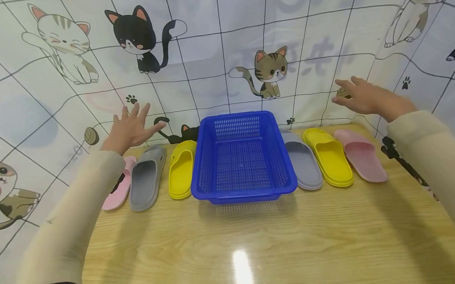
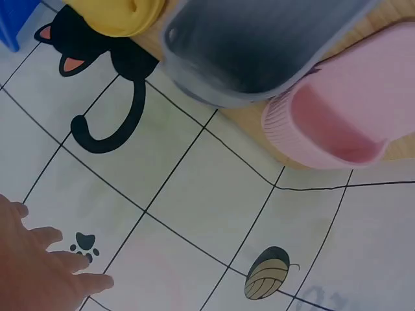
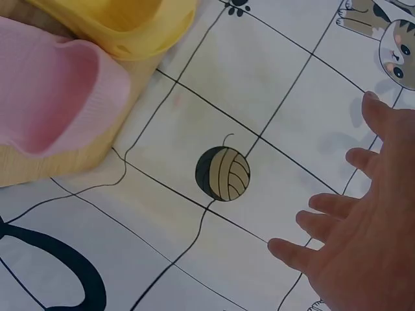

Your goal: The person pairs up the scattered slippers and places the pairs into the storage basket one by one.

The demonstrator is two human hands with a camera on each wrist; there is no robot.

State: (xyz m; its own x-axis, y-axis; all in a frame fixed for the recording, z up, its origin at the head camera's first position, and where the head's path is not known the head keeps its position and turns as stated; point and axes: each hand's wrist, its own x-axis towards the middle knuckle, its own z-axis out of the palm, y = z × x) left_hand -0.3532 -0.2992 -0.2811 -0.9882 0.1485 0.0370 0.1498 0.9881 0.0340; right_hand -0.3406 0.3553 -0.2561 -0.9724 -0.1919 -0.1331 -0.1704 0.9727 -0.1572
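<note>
Two bare hands hang in the air above a wooden table (image 1: pixel 256 243) set against a cat-print backdrop (image 1: pixel 207 53). The left hand (image 1: pixel 131 129) is spread wide, fingers straight and fanned, holding nothing; it sits above the far ends of the left pink slipper (image 1: pixel 118 188) and the left grey slipper (image 1: pixel 148 177). The right hand (image 1: pixel 364 96) is likewise flat and wide, fingers extended and holding nothing, raised beyond the right pink slipper (image 1: pixel 361 155) and partly covering a printed yarn ball (image 3: pixel 222 173) on the backdrop.

A blue plastic basket (image 1: pixel 213 160) stands at the middle of the table's back edge, with nothing visible inside it. Three slippers lie on each side of it, toes toward the wall: to its left, outward from the basket, the left yellow slipper (image 1: pixel 181 169), then grey, then pink; to its right the right grey slipper (image 1: pixel 303 163), just beside the basket wall, then the right yellow slipper (image 1: pixel 328 156), then pink. Both arms wear cream sleeves (image 1: pixel 73 218).
</note>
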